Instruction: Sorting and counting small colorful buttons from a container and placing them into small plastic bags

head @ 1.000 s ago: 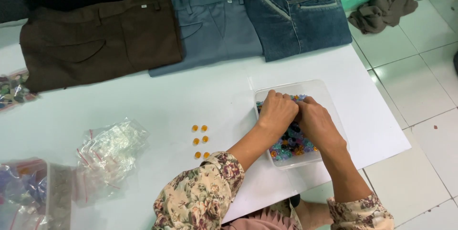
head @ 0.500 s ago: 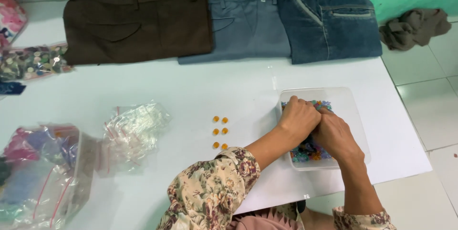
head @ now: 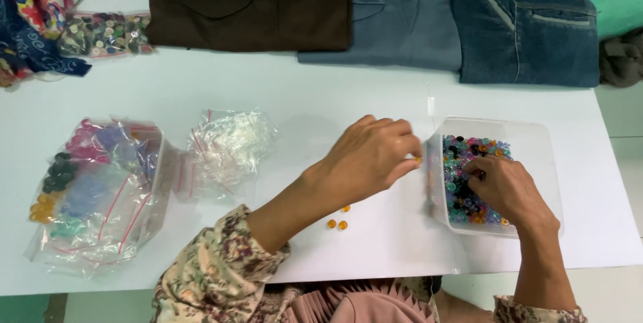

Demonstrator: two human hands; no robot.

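Note:
A clear plastic tub (head: 536,142) at the right of the white table (head: 321,88) holds many small coloured buttons (head: 462,155). My right hand (head: 506,189) is inside it, fingers curled down among the buttons. My left hand (head: 372,155) hovers just left of the tub's wall, pinching a small orange button (head: 418,159) between thumb and fingers. A few orange buttons (head: 338,219) lie on the table below my left wrist; the hand hides others.
A large clear bag (head: 100,189) of sorted buttons lies at the left, with empty small zip bags (head: 231,142) beside it. Brown trousers (head: 248,1), grey-blue trousers (head: 388,15) and dark jeans (head: 522,21) lie along the far edge. Another button bag (head: 104,31) and patterned cloth (head: 33,8) sit far left.
My left hand has come out of the tub to its left side with an orange button pinched. The right hand stays in the tub. The camera has shifted left.

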